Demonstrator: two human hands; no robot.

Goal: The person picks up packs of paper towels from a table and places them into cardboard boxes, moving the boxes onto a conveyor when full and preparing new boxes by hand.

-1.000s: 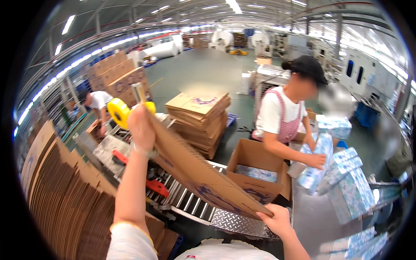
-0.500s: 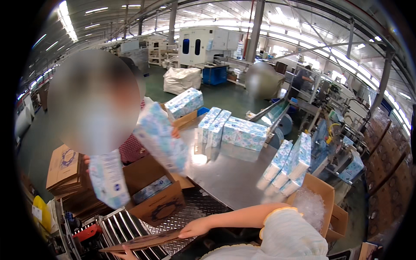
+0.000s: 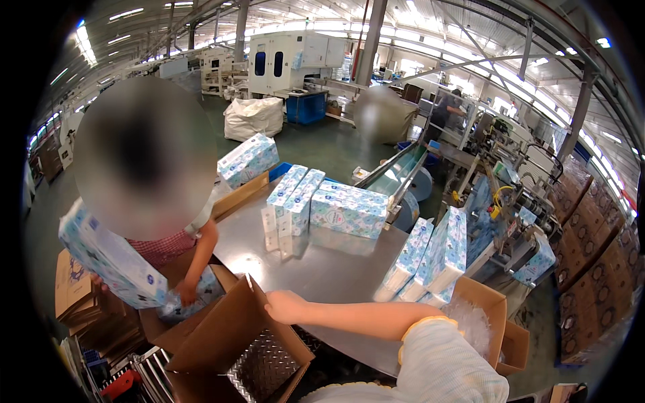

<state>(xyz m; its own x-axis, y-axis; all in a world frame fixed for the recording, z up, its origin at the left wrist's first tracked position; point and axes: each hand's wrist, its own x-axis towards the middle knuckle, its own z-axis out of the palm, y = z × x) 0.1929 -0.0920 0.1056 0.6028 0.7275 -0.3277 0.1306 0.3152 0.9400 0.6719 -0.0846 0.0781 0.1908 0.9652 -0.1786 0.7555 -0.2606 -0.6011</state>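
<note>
My right hand (image 3: 285, 307) is closed on the upper rim of an opened-up cardboard box (image 3: 222, 319), at its far right corner. The box stands in front of me as an upright sleeve, and the diamond-plate metal surface (image 3: 259, 366) shows through its open bottom. My left hand is out of sight. Just beyond the box, a co-worker's hand (image 3: 187, 293) rests on a pack of tissues (image 3: 195, 302) in another carton. Their other hand holds a blue-and-white tissue pack (image 3: 111, 258).
Several tissue packs (image 3: 349, 208) stand on the shiny metal table (image 3: 262, 245). More packs (image 3: 443, 248) lean at its right, by a carton (image 3: 494, 316) of clear plastic. Flattened cartons (image 3: 74, 285) are stacked at left, above a roller conveyor (image 3: 141, 376). Machinery stands at right.
The flat cardboard in my hands has become an opened box, raised upright. My left hand has left view. The co-worker has lowered one pack into the carton and raised another at left.
</note>
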